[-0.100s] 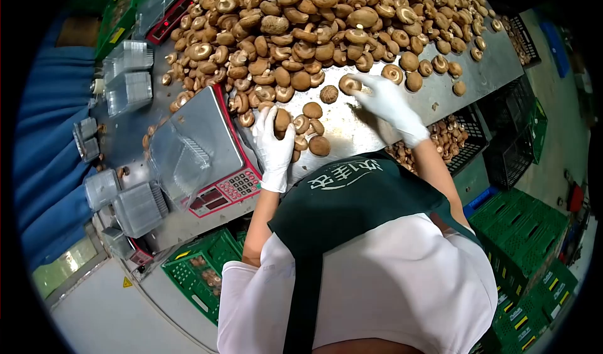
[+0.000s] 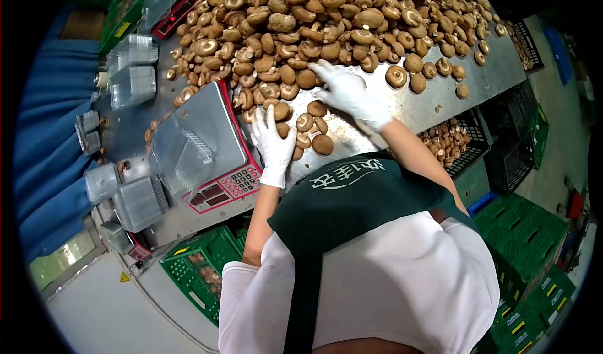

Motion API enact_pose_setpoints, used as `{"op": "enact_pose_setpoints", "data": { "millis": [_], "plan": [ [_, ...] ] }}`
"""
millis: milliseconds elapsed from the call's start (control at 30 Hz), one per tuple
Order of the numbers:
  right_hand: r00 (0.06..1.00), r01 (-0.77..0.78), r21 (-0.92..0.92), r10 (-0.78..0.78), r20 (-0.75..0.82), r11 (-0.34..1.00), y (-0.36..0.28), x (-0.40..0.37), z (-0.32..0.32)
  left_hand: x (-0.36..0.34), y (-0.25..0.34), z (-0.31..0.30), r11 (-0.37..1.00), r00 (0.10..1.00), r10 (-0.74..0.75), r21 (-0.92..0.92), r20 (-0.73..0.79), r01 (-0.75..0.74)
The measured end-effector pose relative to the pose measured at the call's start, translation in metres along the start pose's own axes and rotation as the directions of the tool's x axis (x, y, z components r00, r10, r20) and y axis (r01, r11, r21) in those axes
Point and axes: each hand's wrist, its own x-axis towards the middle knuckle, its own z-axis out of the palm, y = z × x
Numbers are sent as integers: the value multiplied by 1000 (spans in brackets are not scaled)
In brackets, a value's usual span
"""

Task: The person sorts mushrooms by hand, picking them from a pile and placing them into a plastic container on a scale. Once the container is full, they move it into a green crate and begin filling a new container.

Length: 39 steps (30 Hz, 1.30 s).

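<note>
My left hand (image 2: 274,144), in a white glove, rests among a few brown mushrooms beside the scale. Its fingers are apart; a mushroom cap (image 2: 282,111) lies at the fingertips, and another shows between finger and thumb. A small group of mushrooms (image 2: 323,144) lies just right of this hand on the metal table (image 2: 383,112). My right hand (image 2: 353,95), also gloved, reaches over the table with fingers stretched towards the front of the large mushroom pile (image 2: 301,34). Its fingertips are close to a round cap (image 2: 306,79). Whatever lies beneath the palm is hidden.
A red-edged scale (image 2: 220,134) with a clear plastic tray (image 2: 185,156) on it stands at left. Stacked clear punnets (image 2: 133,87) line the far left edge. A black crate (image 2: 474,131) of mushrooms sits below the table's right side; green crates (image 2: 518,225) stand nearby.
My right hand has moved left towards the pile; two loose mushrooms near it no longer show. My left hand has drawn slightly back, its fingers spreading from the cap.
</note>
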Motion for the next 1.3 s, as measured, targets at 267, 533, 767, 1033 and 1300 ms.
{"op": "enact_pose_setpoints", "data": {
  "millis": [267,533,767,1033,1300],
  "plan": [
    [959,274,-15,-272,75,962,-4,-38,41,-39,-12,17,910,965,259,-344,36,-231],
    [988,128,126,-116,-99,984,11,-55,13,9,-15,0,964,965,156,-181,-212,-195],
    [997,68,-274,-72,-4,959,25,9,41,54,2,19,976,979,205,74,1,-205],
    [986,-33,-120,12,-169,992,43,-36,19,-8,-25,-1,981,979,194,-17,-60,-195],
    [991,-28,-125,12,-130,992,45,-10,14,-3,-6,2,985,984,171,42,-38,-170]
  ]
}}
